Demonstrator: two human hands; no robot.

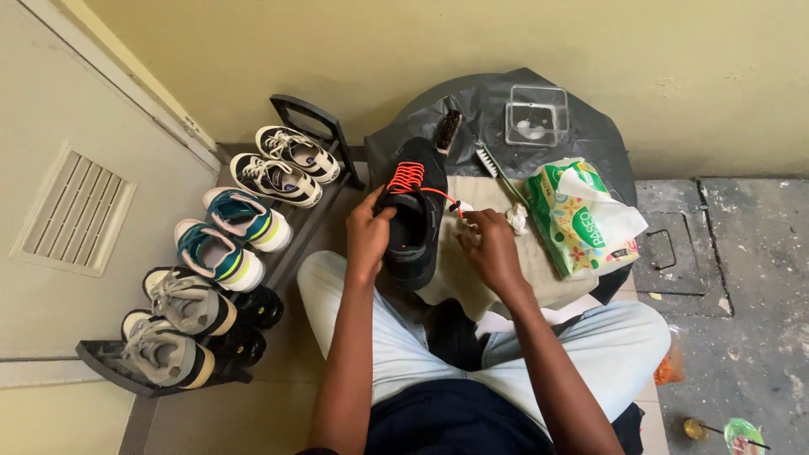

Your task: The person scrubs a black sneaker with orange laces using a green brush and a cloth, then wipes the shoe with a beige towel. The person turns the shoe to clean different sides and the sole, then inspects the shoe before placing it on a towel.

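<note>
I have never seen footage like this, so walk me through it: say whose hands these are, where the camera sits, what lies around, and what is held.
There is no machine here. One camera sits on a person's head and looks down at their own lap and hands. The left hand grips a black shoe with red-orange laces. The right hand pinches the loose lace end beside it. The shoe rests on a beige cloth over a dark plastic sheet. On these lie two brushes, a clear plastic box and a green tissue pack. At the left, a shoe rack holds three pairs of shoes.

Left hand curled in grip; right hand pinching, both forearms extended.
</note>
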